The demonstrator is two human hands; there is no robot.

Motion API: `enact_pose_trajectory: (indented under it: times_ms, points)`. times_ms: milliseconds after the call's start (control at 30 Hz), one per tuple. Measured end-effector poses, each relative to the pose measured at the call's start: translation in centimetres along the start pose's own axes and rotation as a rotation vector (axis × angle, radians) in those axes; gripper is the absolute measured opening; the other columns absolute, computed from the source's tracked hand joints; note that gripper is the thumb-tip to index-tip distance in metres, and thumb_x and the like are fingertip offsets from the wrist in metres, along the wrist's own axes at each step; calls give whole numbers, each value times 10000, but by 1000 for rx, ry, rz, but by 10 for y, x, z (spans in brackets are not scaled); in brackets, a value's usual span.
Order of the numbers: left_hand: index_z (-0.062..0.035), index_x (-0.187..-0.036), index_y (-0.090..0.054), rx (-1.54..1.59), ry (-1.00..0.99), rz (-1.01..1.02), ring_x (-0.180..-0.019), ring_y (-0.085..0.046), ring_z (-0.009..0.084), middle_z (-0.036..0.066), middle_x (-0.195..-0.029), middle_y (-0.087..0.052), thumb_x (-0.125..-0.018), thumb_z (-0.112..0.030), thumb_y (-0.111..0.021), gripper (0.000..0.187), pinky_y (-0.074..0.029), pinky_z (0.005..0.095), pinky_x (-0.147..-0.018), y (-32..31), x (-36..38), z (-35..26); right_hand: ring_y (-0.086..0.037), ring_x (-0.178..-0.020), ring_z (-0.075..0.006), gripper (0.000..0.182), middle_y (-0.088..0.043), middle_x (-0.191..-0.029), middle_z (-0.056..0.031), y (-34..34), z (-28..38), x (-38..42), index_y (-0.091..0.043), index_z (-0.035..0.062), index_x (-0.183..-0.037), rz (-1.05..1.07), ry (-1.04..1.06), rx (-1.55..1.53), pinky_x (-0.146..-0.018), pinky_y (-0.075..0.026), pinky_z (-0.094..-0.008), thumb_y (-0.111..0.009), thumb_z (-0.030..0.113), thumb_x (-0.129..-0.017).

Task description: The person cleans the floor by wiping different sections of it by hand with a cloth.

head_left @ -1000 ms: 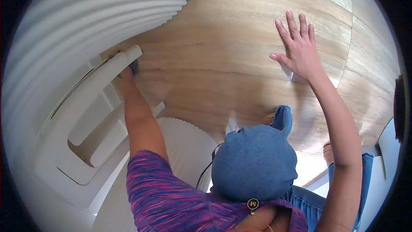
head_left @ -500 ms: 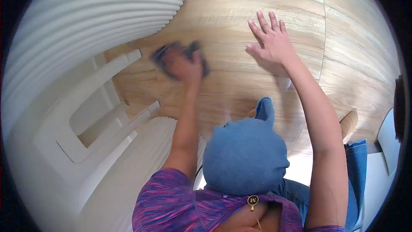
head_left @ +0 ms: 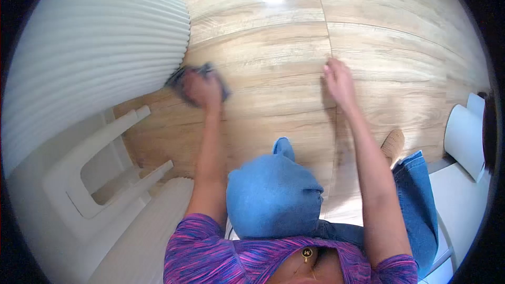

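Observation:
My left hand (head_left: 202,89) presses a dark grey cloth (head_left: 178,83) against the wood-look floor (head_left: 268,68), its fingers bunched over the fabric. Motion blurs the hand and cloth a little. They are close to the lower edge of a white ribbed panel (head_left: 121,31). On the other side, my right hand (head_left: 341,81) has its fingers drawn together and curled, with nothing visible in them. It appears to hover just over the floor, near a tile seam.
A white frame with two prongs (head_left: 105,142) stands at the left. My bent knee in blue denim (head_left: 273,194) is in front of me. A brown shoe (head_left: 393,144) rests on the floor at the right, near a pale curved object (head_left: 463,134).
My view has shifted. My left hand has slid the cloth nearer the ribbed panel. My right hand, earlier spread flat on the floor, has lifted and closed its fingers.

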State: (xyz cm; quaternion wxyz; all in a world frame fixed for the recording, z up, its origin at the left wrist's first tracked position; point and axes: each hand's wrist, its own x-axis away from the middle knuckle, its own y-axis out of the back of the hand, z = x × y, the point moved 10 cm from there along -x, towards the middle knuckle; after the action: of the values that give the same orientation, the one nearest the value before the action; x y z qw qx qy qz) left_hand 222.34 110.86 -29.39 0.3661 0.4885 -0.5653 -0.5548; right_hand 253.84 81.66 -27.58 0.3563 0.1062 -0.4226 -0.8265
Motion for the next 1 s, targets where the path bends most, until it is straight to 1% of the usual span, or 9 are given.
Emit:
enact_pose_trajectory:
  times_ms: [100, 200, 400, 533, 633, 767, 833, 933, 1000]
  points:
    - [-5, -1399, -404, 198, -466, 136, -1398, -257, 369, 206, -1487, -331, -851, -385, -574, 688, -132, 506, -1148, 6, 68, -174, -424, -1260, -420, 457, -460, -1353, -260, 1, 44, 8, -511, -4, -1292, -142, 210, -38, -1060, -341, -467, -548, 254, -916]
    - [-7, -1463, -290, 1278, -316, 703, -1431, -209, 291, 179, -1535, -255, -963, -195, -442, 556, -123, 398, -1164, 9, 93, -220, -305, -1357, -432, 638, -310, -1490, -225, -22, 76, 0, -407, 91, -1417, 12, 314, 2, -1123, -260, -465, -591, 379, -878]
    - [11, -1434, -320, 1043, 46, -34, -1379, -303, 276, 166, -1458, -370, -1003, -206, -332, 483, -192, 383, -1146, 27, -26, -53, -134, -1442, -364, 704, -219, -1545, -167, -123, 149, 2, -342, 59, -1444, 244, 481, 264, -1171, -73, -501, -496, 474, -897]
    - [46, -1450, -242, 911, -30, -17, -1402, -243, 330, 219, -1495, -286, -1008, -239, -319, 533, -150, 420, -1159, 6, -39, -37, -266, -1404, -326, 608, -411, -1449, -151, -184, 242, -23, -423, 70, -1388, 373, 925, 51, -1172, -135, -474, -506, 402, -886]
    - [87, -1448, -190, 453, -88, 44, -1414, -185, 379, 269, -1509, -213, -1006, -259, -331, 580, -112, 455, -1164, -11, -45, -38, -403, -1314, -344, 505, -479, -1386, -138, -126, 206, -134, -502, 109, -1313, 10, 702, 247, -1137, -219, -507, -511, 339, -864]
    - [121, -1441, -143, 288, -166, 100, -1418, -143, 411, 302, -1512, -161, -1000, -263, -346, 620, -80, 478, -1168, -4, -42, -51, -483, -1232, -335, 489, -532, -1331, -140, 46, 0, -177, -468, 106, -1353, -259, 86, 553, -1120, -215, -522, -437, 351, -932]
    - [132, -1438, -130, 270, -186, 86, -1416, -141, 417, 310, -1511, -150, -997, -257, -350, 628, -77, 475, -1168, -3, -39, -56, -363, -1340, -353, 540, -424, -1434, -156, 126, -111, -154, -423, 103, -1399, -362, -204, 590, -1134, -176, -513, -389, 393, -945]
    - [131, -1440, -120, 219, -224, 74, -1414, -142, 422, 312, -1513, -141, -993, -252, -358, 635, -79, 471, -1168, -6, -41, -58, -303, -1374, -367, 582, -377, -1464, -168, 127, -121, -148, -386, 79, -1420, -507, -741, 655, -1134, -167, -528, -356, 423, -952]
    - [111, -1450, -117, 219, -233, 87, -1418, -140, 416, 297, -1517, -150, -995, -256, -365, 635, -81, 480, -1168, -6, -42, -59, -334, -1352, -373, 564, -387, -1440, -217, 41, -5, -199, -385, -18, -1388, -426, -281, 658, -1119, -210, -526, -331, 355, -967]
